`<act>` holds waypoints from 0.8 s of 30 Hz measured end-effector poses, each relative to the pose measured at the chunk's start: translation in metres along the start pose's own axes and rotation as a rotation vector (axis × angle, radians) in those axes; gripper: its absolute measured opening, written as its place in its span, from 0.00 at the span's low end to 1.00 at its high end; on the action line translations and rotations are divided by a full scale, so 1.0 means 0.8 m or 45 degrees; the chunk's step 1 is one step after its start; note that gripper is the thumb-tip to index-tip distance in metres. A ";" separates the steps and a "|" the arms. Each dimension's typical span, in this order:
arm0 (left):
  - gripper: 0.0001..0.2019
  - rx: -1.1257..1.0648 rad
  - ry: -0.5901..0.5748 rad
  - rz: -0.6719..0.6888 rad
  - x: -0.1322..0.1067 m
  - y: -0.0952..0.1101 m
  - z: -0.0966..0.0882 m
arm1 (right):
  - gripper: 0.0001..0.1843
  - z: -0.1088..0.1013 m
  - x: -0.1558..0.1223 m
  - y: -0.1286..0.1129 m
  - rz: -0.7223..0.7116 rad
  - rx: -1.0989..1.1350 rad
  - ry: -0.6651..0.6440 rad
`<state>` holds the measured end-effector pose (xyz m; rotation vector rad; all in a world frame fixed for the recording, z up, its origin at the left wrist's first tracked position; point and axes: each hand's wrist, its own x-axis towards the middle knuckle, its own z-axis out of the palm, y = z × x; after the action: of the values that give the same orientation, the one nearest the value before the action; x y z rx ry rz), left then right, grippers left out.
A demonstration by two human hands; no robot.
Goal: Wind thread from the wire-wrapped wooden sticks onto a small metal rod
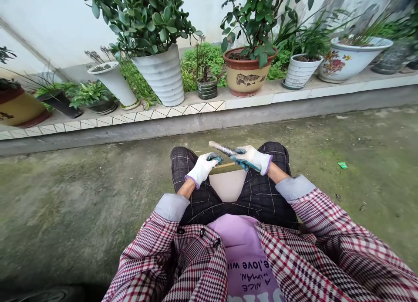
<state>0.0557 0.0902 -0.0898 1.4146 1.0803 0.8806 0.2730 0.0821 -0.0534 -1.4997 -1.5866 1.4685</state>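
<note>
Both my hands wear white gloves with teal palms and purple cuffs. My right hand (251, 158) is closed around a short rod (224, 148) with a pale rounded end and a dark, shiny, wire-like wrapping, which points up and left. My left hand (207, 163) is closed, fingers pinched at the left end of a thin yellowish strip (227, 165). That strip runs level across to below my right hand, where its far end is hidden. Both hands are above my lap, between my knees, a small gap apart.
Beneath me is a pale seat (228, 184) between my thighs. Ahead, a low tiled ledge (202, 106) carries several potted plants, among them a white ribbed pot (161, 75) and a brown-rimmed pot (250, 75). A green scrap (342, 164) lies on the mossy concrete at right.
</note>
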 end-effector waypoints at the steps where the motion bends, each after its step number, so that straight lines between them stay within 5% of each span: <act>1: 0.11 -0.033 -0.003 -0.005 0.001 0.000 0.000 | 0.18 0.001 -0.003 0.000 -0.026 0.127 -0.049; 6: 0.09 0.081 -0.079 0.073 0.000 0.009 -0.008 | 0.19 0.002 -0.014 0.001 -0.002 0.266 -0.360; 11: 0.12 0.181 -0.369 0.182 -0.009 0.022 -0.019 | 0.16 -0.006 -0.023 -0.006 -0.020 0.015 -0.626; 24: 0.11 0.971 -0.309 0.171 -0.013 0.019 -0.014 | 0.13 -0.010 -0.007 0.002 0.072 -0.829 -0.310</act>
<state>0.0438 0.0843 -0.0730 2.1778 1.1963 0.3630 0.2824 0.0797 -0.0508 -1.7553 -2.3456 1.2573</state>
